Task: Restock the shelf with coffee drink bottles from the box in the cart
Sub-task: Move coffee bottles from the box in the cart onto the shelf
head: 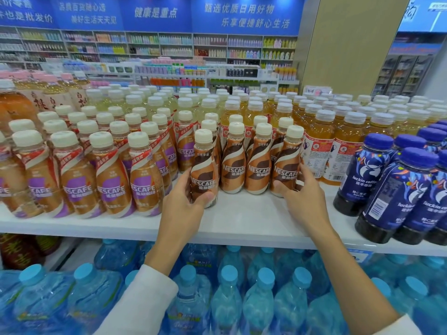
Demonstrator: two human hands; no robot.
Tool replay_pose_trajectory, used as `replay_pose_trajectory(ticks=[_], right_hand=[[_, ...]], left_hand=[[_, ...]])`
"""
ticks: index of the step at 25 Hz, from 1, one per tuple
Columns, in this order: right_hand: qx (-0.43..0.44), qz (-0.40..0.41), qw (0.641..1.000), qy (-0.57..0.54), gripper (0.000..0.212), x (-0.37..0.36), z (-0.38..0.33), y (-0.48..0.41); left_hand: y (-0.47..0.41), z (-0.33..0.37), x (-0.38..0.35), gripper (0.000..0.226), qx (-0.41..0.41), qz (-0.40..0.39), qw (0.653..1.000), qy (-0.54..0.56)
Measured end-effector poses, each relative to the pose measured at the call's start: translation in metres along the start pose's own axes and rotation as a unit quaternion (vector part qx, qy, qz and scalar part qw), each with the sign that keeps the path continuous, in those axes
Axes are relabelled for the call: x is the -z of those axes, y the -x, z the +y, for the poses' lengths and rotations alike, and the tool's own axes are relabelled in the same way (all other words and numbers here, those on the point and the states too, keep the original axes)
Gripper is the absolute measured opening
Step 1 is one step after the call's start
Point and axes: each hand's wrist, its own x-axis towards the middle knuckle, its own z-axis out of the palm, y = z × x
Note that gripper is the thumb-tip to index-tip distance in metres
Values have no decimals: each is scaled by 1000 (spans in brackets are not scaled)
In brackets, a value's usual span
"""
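Observation:
On the white shelf (242,221) stand brown Nescafe coffee bottles with cream caps. My left hand (186,201) grips one brown bottle (204,165) near the shelf's front, upright, a little ahead of the row. My right hand (302,192) holds the rightmost brown bottle (289,160) of that row, thumb in front and fingers behind it. Between them two more brown bottles (257,163) stand side by side. The box and the cart are out of view.
Purple-labelled Nescafe bottles (106,175) fill the shelf to the left. Orange drink bottles (321,141) stand behind on the right, dark blue Luckin coffee bottles (396,189) at the far right. Blue water bottles (227,293) pack the shelf below.

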Motion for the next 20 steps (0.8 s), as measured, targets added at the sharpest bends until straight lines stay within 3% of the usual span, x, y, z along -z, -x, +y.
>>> replay_pose_trajectory(ticks=[20], right_hand=[[-24,-20,999,-19,65,6,-2,1]], left_hand=[[0,1,-5,71,13,73,997,-2]])
